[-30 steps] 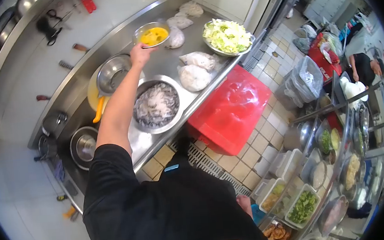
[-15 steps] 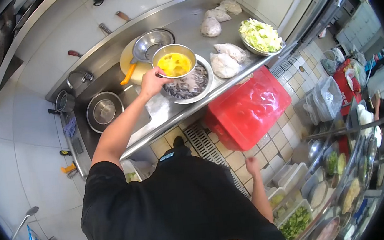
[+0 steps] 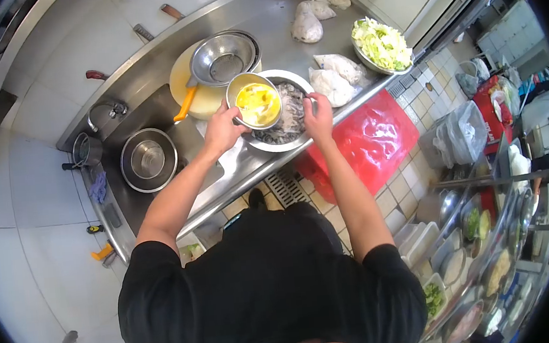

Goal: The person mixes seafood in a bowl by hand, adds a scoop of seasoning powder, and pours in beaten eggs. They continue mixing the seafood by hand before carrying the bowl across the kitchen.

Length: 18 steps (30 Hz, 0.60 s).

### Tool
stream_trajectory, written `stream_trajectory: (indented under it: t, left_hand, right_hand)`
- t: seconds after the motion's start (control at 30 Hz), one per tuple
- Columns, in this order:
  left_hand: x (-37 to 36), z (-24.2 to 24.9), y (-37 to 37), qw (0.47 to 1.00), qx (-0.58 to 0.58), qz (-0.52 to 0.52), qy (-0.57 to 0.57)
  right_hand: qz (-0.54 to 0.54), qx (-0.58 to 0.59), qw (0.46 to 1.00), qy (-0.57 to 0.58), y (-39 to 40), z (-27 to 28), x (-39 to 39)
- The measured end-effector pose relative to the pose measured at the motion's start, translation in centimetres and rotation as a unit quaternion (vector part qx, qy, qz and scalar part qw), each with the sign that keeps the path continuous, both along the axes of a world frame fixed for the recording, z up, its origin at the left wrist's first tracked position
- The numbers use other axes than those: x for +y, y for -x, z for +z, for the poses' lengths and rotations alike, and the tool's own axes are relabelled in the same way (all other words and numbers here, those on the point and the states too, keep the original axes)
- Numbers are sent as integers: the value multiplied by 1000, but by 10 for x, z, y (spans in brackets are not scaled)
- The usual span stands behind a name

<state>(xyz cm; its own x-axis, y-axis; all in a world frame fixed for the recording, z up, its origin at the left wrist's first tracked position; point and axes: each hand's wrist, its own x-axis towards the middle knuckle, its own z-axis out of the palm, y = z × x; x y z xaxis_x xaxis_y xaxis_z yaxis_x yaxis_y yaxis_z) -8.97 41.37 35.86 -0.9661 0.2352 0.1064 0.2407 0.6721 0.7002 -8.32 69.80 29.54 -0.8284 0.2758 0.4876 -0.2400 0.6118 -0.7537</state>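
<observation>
My left hand (image 3: 223, 131) is closed on the rim of a small metal bowl (image 3: 234, 85) and holds it tilted. Yellow beaten egg (image 3: 258, 103) lies inside. Beneath and to the right stands a wide metal basin (image 3: 280, 147) of grey, dark-streaked raw pieces (image 3: 292, 107), partly hidden by the bowl. My right hand (image 3: 318, 117) is closed at the basin's right rim; what its fingers hold, if anything, I cannot make out. Behind the bowl, a metal strainer (image 3: 224, 56) and an orange-handled knife (image 3: 185, 105) rest on a round cutting board (image 3: 179, 75).
Bagged pale food (image 3: 332, 87) and a bowl of chopped cabbage (image 3: 381, 45) stand on the counter's right. A sink with metal bowls (image 3: 149, 159) lies left. A red tub (image 3: 366, 140) stands below the counter edge; food trays (image 3: 433, 300) line the right.
My right hand has come up from beside my body to the basin's right rim. The small bowl of egg is tilted more toward the basin.
</observation>
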Motion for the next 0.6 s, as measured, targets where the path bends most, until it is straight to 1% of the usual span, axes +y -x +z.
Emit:
stream_trajectory:
  t: [0.07, 0.17, 0.2, 0.3, 0.4, 0.5, 0.6]
  left_hand:
    - [3, 4, 5, 1000, -18, -2, 23]
    - [8, 10, 7, 999, -11, -7, 46]
    - [8, 9, 5, 999, -1, -7, 53]
    - [10, 9, 5, 997, 36, -2, 75]
    - [11, 9, 1, 995, 45, 15, 92]
    - [8, 8, -5, 995, 40, 36, 85]
    - [13, 2, -11, 995, 66, 49, 63]
  right_hand:
    - [18, 18, 1000, 17, 15, -5, -16]
    - [-2, 9, 998, -69, 17, -8, -21]
    - [11, -4, 999, -50, 16, -7, -20]
    - [30, -10, 995, -97, 18, -15, -16]
    - [27, 8, 993, -113, 17, -12, -16]
    - [30, -11, 998, -50, 17, -10, -15]
    - [92, -25, 995, -42, 30, 0, -14]
